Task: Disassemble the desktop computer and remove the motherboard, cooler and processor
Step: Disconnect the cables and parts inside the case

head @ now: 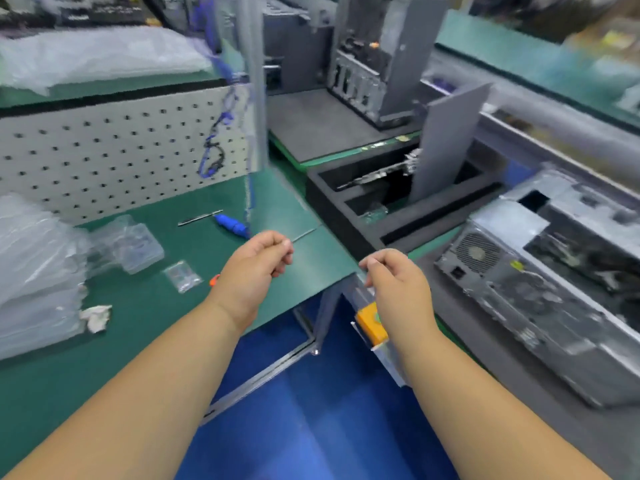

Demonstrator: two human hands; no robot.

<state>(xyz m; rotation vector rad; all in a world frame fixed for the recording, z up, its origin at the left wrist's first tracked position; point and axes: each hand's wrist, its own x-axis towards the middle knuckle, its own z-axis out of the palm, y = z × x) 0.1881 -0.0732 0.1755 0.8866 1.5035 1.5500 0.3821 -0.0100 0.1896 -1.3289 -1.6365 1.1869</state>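
Note:
A grey desktop computer case (540, 292) lies on its side at the right, its top open and its power-supply fan grille (478, 252) facing me. My left hand (256, 261) hovers over the corner of the green mat (145, 327), fingers loosely curled, with nothing visible in it. My right hand (394, 278) hangs in the air just left of the case, also loosely curled and holding nothing I can see. A blue-handled screwdriver (232, 226) lies on the mat beyond my left hand. The whole view is motion-blurred.
A black foam tray (349, 216) holds an upright grey panel (446, 140). A second case (381, 64) stands behind it. Plastic bags (34, 265), a small bag (181, 276), a metal bit (199, 218), a thin rod (304, 234), a pegboard (104, 150) and an orange box (372, 323) are nearby.

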